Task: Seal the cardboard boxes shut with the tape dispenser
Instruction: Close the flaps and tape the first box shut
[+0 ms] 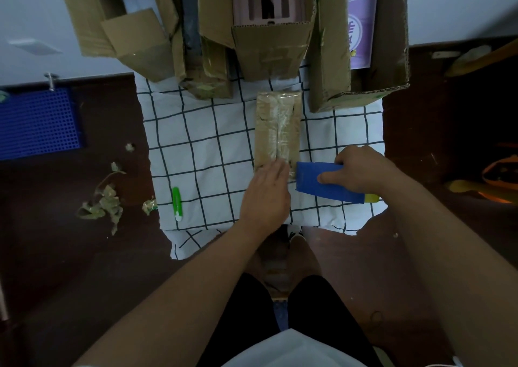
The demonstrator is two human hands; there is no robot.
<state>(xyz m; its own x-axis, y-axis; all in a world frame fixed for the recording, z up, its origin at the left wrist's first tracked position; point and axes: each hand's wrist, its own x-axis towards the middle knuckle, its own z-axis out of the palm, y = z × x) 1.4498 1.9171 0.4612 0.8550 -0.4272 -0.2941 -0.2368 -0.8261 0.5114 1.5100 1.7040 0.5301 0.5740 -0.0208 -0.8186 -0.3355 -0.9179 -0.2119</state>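
Box, cardboard, small (277,128): lying lengthwise at the middle of the checked cloth (201,148), its top seam already glossy with tape.

Left hand (266,192): lying flat on the near end of the box, fingers straight and together, pressing down; seemingly steadying the box and smoothing the tape end.

Right hand (361,170): gripping the tape dispenser, thumb against its side and fingers curled over the top.

Tape dispenser, blue (328,183): sitting just right of the near end of the box, nose toward the seam; probably being held there to cut or pull free the strip.

Boxes, cardboard, larger (269,24): standing open along the far edge of the cloth, flaps up, apparently waiting their turn.

Cutter, green (176,202): lying on the cloth, left of the hands.

Tape scraps (103,201): lying crumpled on the dark floor.
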